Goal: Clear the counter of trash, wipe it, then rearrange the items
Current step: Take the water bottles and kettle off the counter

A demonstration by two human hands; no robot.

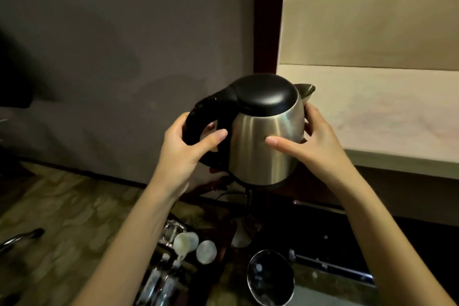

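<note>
A stainless steel electric kettle (263,136) with a black lid and black handle is held up in the air at the centre of view, spout pointing right. My left hand (183,146) is wrapped around its black handle. My right hand (313,139) presses against the steel body just below the spout, thumb across the front. The pale counter (387,119) lies to the right, behind the kettle, and its visible top is bare.
Below my arms, a dark tray (218,228) holds white cups (206,251), glasses and bottles. A round kettle base (270,276) sits at the bottom centre. A grey wall fills the left. Patterned carpet covers the lower left, with a metal chair arm (19,238).
</note>
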